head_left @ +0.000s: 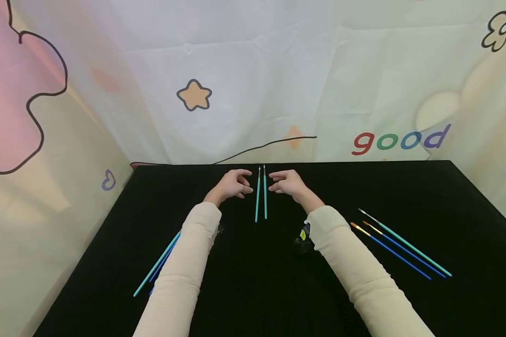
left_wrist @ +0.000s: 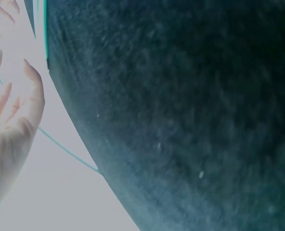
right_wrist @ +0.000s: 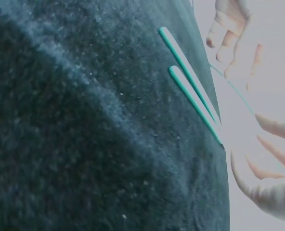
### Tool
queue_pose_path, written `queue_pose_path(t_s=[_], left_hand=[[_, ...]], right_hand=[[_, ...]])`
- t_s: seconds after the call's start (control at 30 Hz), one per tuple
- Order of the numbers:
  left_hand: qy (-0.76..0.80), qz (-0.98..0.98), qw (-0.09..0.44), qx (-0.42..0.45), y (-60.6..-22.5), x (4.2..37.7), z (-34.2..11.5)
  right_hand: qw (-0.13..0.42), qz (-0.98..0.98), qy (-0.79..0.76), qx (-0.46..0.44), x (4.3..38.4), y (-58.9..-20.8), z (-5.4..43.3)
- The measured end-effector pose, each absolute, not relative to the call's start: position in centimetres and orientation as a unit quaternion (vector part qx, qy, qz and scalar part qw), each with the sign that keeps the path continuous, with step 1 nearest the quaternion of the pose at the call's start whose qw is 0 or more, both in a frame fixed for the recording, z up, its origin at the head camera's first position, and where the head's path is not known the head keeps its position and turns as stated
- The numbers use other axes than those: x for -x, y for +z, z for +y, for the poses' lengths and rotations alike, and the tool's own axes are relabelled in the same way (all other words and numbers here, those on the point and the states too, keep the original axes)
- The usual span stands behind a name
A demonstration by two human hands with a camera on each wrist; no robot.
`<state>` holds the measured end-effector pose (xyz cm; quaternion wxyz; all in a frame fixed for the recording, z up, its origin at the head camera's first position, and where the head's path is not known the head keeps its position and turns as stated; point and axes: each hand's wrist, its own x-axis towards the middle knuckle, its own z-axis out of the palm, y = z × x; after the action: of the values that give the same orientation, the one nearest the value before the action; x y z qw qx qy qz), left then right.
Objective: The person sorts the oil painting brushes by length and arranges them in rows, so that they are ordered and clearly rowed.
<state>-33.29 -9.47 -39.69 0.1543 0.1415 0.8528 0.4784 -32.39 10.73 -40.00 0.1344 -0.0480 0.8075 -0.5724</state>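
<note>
Two teal paintbrushes point(head_left: 265, 196) lie side by side near the back edge of the black table, bristles pointing away. Just left of them is my left hand point(head_left: 235, 184), its fingers loosely bent and holding nothing. On the other side my right hand point(head_left: 290, 182) mirrors it, also holding nothing. A narrow gap separates each hand's fingertips from the brushes. In the right wrist view, the handle ends of both teal brushes point(right_wrist: 193, 94) show on the cloth, with my right hand point(right_wrist: 272, 180) at the lower right. My left hand point(left_wrist: 15, 127) fills the left side of the left wrist view.
On the right lie a teal brush point(head_left: 413, 249) and two blue brushes point(head_left: 398, 257), roughly parallel. At the left, another teal brush point(head_left: 156, 264) and blue ones are partly hidden by my left sleeve point(head_left: 181, 271). A printed curtain point(head_left: 253, 93) hangs behind the table's back edge.
</note>
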Motion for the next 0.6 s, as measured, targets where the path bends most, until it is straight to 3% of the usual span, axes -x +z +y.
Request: queue_pose_path(t_s=[0.6], left_hand=[[0.467,0.852,0.106,-0.214,-37.5,32.0,-10.3]], right_hand=[[0.124,0.8,-0.577,0.106,30.6,-37.5,12.5]])
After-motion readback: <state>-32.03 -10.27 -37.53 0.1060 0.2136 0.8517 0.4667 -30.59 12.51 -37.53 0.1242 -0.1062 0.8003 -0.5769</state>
